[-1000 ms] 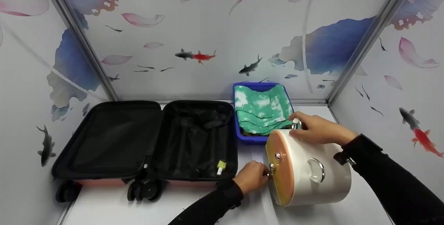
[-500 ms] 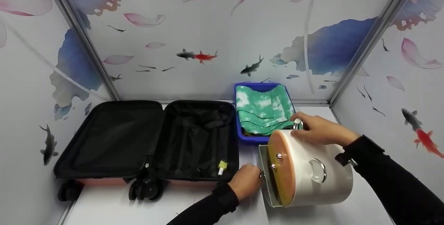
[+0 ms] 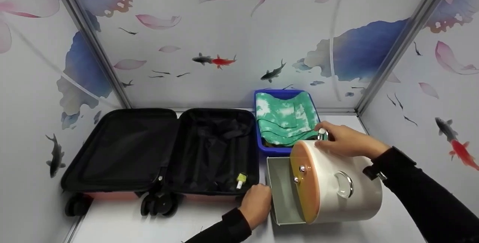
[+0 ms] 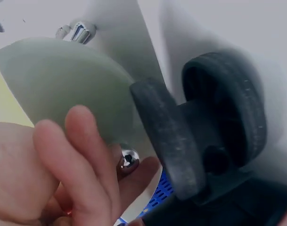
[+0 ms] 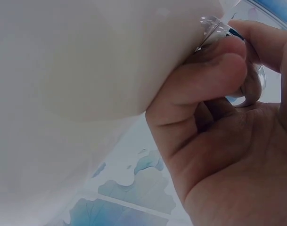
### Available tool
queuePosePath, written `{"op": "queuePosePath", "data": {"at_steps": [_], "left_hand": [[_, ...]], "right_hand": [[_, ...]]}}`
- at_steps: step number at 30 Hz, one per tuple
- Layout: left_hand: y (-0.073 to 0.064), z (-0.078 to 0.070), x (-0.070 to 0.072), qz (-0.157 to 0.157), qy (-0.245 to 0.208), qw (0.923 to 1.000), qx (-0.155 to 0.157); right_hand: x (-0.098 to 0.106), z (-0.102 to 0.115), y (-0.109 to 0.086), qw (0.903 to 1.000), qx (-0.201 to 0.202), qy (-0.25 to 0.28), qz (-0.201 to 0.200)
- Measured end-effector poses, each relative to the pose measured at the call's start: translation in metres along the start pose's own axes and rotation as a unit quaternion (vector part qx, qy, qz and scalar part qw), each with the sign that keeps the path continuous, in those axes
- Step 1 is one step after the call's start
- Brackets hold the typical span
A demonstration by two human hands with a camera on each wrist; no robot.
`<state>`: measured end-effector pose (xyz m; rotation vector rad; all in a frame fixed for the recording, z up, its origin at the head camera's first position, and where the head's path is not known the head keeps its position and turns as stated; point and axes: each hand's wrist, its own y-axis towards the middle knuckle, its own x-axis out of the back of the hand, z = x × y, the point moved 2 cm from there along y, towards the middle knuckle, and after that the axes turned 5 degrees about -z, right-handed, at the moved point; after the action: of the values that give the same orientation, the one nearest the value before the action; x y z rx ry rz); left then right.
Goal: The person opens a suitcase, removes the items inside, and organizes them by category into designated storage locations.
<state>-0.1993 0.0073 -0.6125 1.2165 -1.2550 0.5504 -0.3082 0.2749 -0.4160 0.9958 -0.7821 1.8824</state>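
A white storage box [image 3: 348, 187] with an orange front and chrome fittings stands at the right in the head view. Its pale green drawer [image 3: 286, 190] sticks out to the left, and no contents show inside. My left hand [image 3: 256, 205] pinches the small chrome knob [image 4: 129, 159] on the drawer's front. In the left wrist view, fingers curl round that knob. My right hand [image 3: 344, 140] grips the chrome handle [image 3: 322, 133] on the box's side nearest the back wall. The right wrist view shows fingers hooked through this handle [image 5: 249, 89], against the box's white wall [image 5: 86, 70].
An open suitcase [image 3: 213, 153] with black lining lies at the left, a yellow-green tag [image 3: 241, 178] in its right half. Its wheels [image 4: 223, 108] are close to my left hand. Behind the box, a blue basket [image 3: 277, 150] holds folded green-and-white cloth [image 3: 286, 115].
My left hand has moved left, drawing the drawer out of the box from nearly closed to well out. My right hand keeps its hold on the handle.
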Motion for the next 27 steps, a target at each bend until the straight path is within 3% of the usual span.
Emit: {"op": "queuePosePath", "data": {"at_steps": [10,16,22,24,27], "left_hand": [[-0.011,-0.001,-0.003,-0.040,0.014,0.9990,0.018],[-0.008,0.000,0.011,-0.051,0.011,0.9986,0.001],[0.013,0.020,0.043,-0.073,-0.022,0.9967,-0.028],[0.025,0.033,0.052,-0.071,-0.053,0.9959,-0.022],[0.042,0.055,0.057,-0.043,-0.090,0.9950,-0.002]], "right_hand": [[-0.003,-0.001,0.000,1.0000,-0.001,0.003,-0.002],[-0.002,0.000,-0.002,1.0000,0.000,0.004,-0.001],[0.000,0.001,-0.002,0.9999,0.008,-0.007,-0.008],[0.000,0.001,-0.002,0.9999,0.008,-0.009,-0.008],[0.000,0.002,-0.002,0.9999,0.005,-0.008,-0.004]]}}
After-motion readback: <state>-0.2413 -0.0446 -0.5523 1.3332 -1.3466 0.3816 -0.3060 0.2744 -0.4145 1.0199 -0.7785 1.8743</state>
